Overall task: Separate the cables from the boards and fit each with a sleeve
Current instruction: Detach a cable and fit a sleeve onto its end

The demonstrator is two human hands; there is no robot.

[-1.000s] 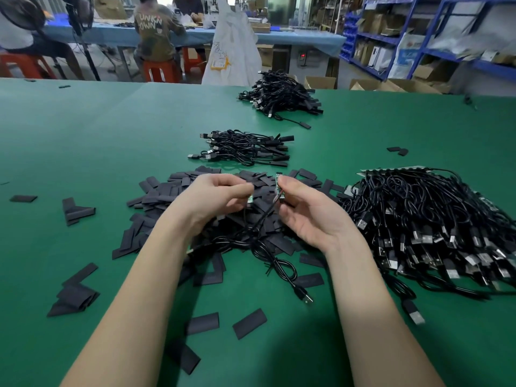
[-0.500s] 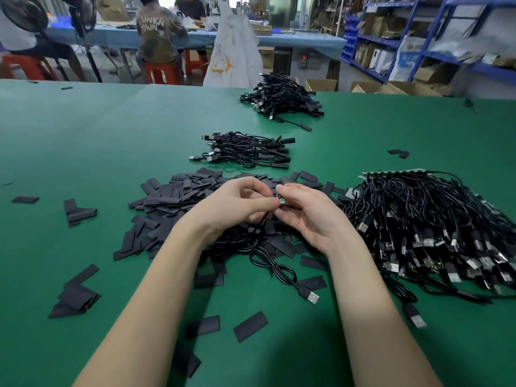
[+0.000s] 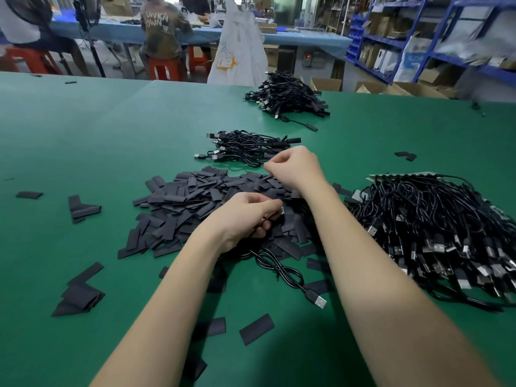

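Observation:
My left hand grips the end of a black cable. A small metal-and-board tip pokes out past its fingers. The cable loops toward me and ends in a USB plug. My right hand is stretched forward over the far edge of the pile of flat black sleeves. Its fingers are curled and the tips are pinched together; nothing shows between them. At the right lies a big heap of cables, with a pale board strip at its far edge.
Two smaller piles of cables lie farther out on the green table, one near and one far. Loose sleeves are scattered at the left and front. Beyond the table are people on stools and blue shelving.
The hands, joined at the cable's board end half a second ago, have parted. My right hand has moved forward to the sleeve pile's far edge, while my left keeps the cable end.

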